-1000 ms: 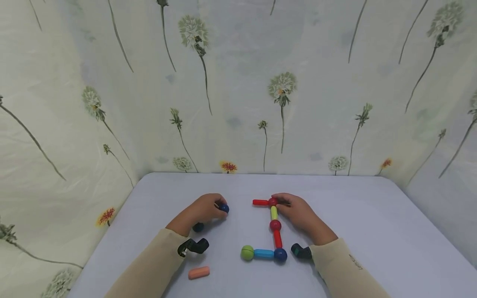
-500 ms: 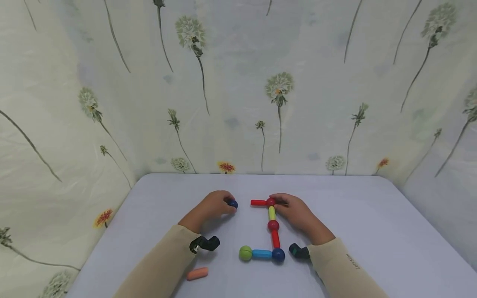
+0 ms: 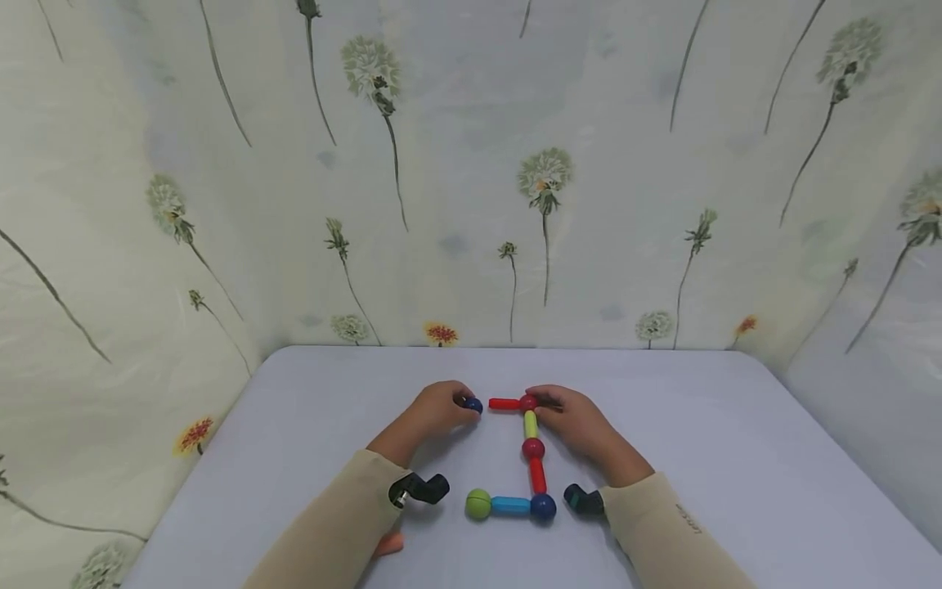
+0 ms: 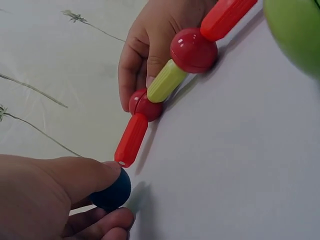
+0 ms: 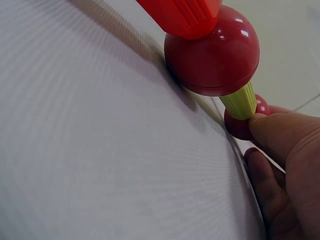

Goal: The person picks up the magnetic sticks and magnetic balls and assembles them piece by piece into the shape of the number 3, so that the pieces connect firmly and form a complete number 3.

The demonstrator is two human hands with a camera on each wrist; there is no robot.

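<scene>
My left hand (image 3: 444,409) pinches a dark blue ball (image 3: 474,406) between thumb and fingers. The ball is just left of the free end of a red magnetic rod (image 3: 504,404), with a narrow gap in the head view. That rod joins a far red ball (image 3: 528,402), which my right hand (image 3: 574,419) grips from the right. From there the chain runs toward me: yellow-green rod (image 3: 531,424), second red ball (image 3: 533,448), red rod (image 3: 538,475), blue ball (image 3: 543,507). A light blue rod (image 3: 511,505) and green ball (image 3: 478,504) extend leftward from it.
An orange rod (image 3: 390,543) lies beside my left sleeve (image 3: 331,523), partly covered by it. The white table (image 3: 706,425) ends at a flower-printed cloth (image 3: 456,180) behind. Small black wrist cameras stick out from both sleeves.
My left hand has moved right with the blue ball, closer to the red rod's end. The left sleeve now partly covers the orange rod; a dark ball by that wrist has gone from sight.
</scene>
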